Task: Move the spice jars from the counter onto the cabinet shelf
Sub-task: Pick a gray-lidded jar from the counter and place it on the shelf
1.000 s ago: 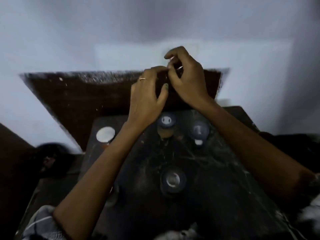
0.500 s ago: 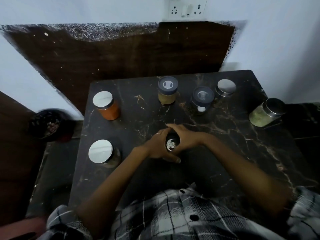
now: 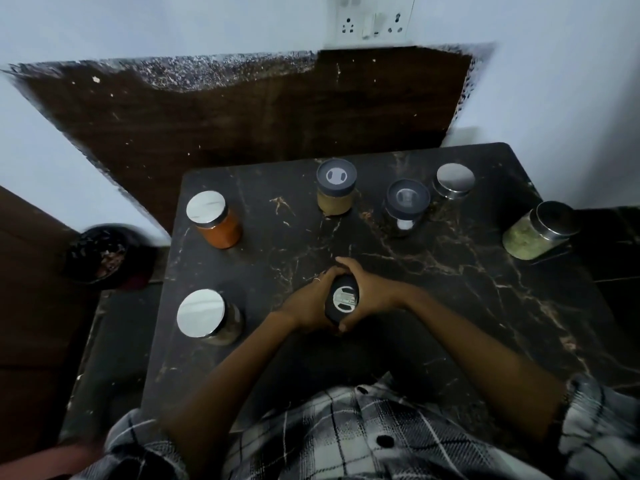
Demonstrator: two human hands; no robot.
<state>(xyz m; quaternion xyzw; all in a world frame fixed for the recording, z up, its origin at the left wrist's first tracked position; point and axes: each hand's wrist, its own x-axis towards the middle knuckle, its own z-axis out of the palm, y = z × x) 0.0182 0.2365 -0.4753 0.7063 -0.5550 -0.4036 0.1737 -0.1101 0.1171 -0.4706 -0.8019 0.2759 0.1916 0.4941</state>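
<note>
Black-lidded spice jar (image 3: pixel 342 298) sits near the middle of your tabletop (image 3: pixel 485 289), clasped from both sides: your left hand (image 3: pixel 310 301) and right hand (image 3: pixel 369 292) curl their fingers around it (six more jars stand around).

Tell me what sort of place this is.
Probably a home kitchen corner. Lidded spice jars, such as the orange-filled jar and the green-filled jar, stand on a dark marble-patterned counter beneath a wall socket panel, while both hands grip a dark-lidded jar.
</note>
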